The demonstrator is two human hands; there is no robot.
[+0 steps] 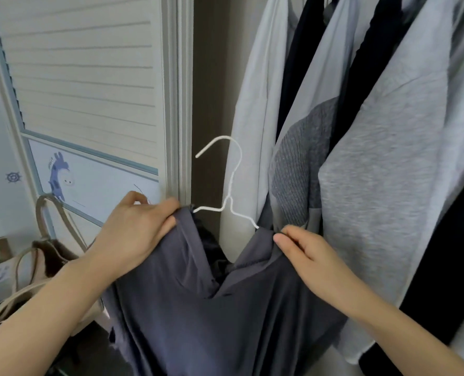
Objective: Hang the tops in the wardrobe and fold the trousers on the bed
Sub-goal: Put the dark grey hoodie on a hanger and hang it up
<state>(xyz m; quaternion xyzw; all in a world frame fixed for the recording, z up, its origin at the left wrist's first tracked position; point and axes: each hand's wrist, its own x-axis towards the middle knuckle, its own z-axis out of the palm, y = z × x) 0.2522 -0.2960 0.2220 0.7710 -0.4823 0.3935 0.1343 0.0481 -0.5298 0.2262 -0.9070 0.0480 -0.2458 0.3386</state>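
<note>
At the open wardrobe, chest height: my left hand [133, 226] grips the left shoulder of the dark grey top [198, 308], fingers curled over the fabric edge, thumb side up, knuckles toward the door frame. My right hand [306, 253] pinches the top's right shoulder between thumb and forefinger; the other fingers are folded loosely behind. The top hangs between both hands, neckline sagging open in a V, body falling straight down out of view.

White wire hanger [229, 196] sits inside the neckline. Both its arms disappear under the fabric just beside my fingertips; its hook stands above, free of any rail, pointing left.

Both forearms reach in from the lower corners, bare, wrists level, left slightly higher.

Right of the hanger: hung clothes [388, 158], pale grey, navy and a knit grey panel, close against my right hand. Left: louvred wardrobe door [89, 77] with a blue giraffe sticker [58, 175]. Below it, a beige bag [43, 267] with looped handles.
</note>
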